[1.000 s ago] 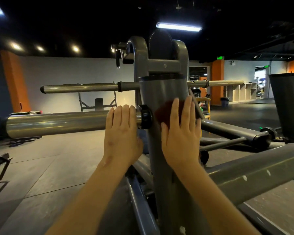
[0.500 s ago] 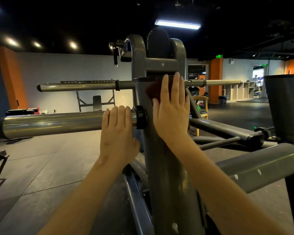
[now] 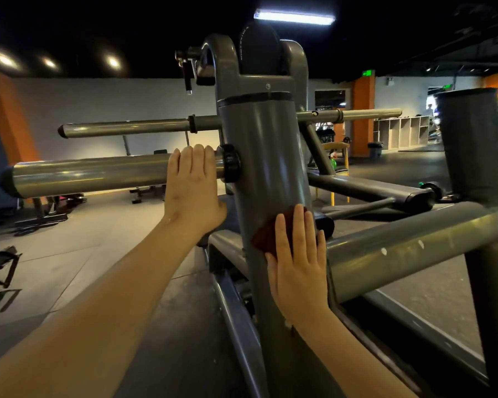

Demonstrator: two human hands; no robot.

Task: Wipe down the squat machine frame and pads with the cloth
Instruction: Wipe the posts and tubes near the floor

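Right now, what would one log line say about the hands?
step: wipe upright frame post | right hand: presses dark red cloth on post | left hand: rests on thick steel bar

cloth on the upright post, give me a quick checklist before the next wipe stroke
1. Cloth pinned flat between the right hand and the upright post: ok.
2. Right hand's fingers straight, pressing the cloth rather than bunching it: ok.
3. Left hand resting on the weight sleeve, beside the post and out of the cloth's path: ok.
4. Black knob sits at the post's left side, off the front face: ok.
5. Front face above the cloth free of obstructions: ok.
6. Which parts of the post are already clean: cannot tell.
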